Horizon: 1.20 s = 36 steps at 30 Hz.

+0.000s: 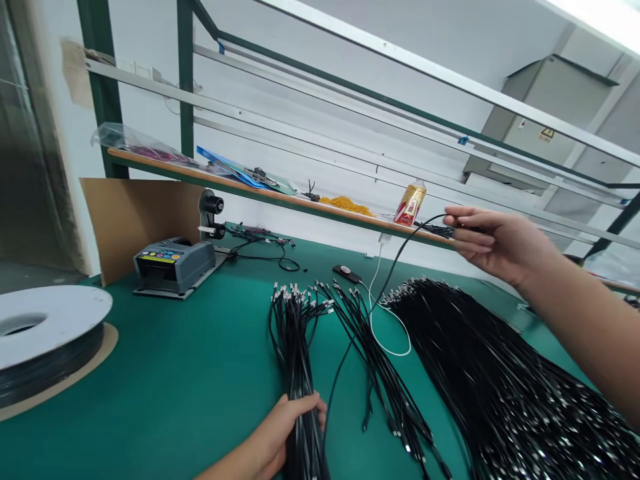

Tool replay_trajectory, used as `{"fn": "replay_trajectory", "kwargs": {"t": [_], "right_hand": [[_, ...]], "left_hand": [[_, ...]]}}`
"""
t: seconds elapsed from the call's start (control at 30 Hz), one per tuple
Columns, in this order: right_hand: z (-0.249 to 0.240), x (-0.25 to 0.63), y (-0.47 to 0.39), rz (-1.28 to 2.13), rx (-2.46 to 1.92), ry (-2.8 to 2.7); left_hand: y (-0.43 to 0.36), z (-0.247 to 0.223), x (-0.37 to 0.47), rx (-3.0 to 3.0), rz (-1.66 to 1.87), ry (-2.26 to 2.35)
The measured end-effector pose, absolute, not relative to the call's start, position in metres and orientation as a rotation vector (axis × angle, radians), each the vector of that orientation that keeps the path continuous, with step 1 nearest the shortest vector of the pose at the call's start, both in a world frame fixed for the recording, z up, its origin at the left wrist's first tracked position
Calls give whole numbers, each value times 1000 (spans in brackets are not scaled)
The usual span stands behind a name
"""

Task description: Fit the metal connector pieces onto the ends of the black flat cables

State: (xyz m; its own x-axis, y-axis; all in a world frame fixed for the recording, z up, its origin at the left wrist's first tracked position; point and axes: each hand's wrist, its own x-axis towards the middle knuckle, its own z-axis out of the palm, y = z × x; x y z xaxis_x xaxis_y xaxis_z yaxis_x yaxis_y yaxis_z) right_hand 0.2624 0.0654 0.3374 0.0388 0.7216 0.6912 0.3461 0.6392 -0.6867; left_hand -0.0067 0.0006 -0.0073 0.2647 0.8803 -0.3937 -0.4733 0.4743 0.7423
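Note:
My left hand is wrapped round a bundle of black cables whose silver connector ends point away from me. Raised at the right, my right hand pinches the end of a single black cable between thumb and fingers. That cable hangs in a curve down toward the left hand, alongside the bundle. A smaller, looser group of black cables lies on the green table between the bundle and a large heap of black cables on the right.
A grey tape dispenser stands at the left, near a cable spool. A small black switch with a white cord lies behind the cables. Above the back edge runs a shelf bearing a red and gold can.

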Motion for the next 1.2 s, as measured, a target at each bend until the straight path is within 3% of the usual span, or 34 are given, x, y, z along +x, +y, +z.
{"fn": "replay_trajectory", "kwargs": {"t": [0.17, 0.37, 0.47, 0.73, 0.87, 1.03, 1.1, 1.2], "right_hand": [[321, 224, 114, 686, -834, -1573], [304, 215, 141, 567, -693, -1505], [257, 231, 131, 446, -783, -1530], [64, 269, 54, 363, -1310, -1983], [22, 288, 21, 287, -1505, -2075], [5, 309, -14, 75, -1709, -1987], [6, 302, -24, 190, -1667, -1899], [17, 267, -21, 767, -1510, -1660]], "left_hand": [[5, -12, -4, 515, 980, 902], [7, -12, -1, 482, 973, 897], [3, -10, -2, 470, 967, 908], [1, -10, -5, 520, 942, 935], [1, -10, -7, 536, 943, 923], [1, -7, -7, 526, 936, 877], [0, -6, -5, 509, 957, 844], [-1, -6, -3, 459, 991, 809]]}}
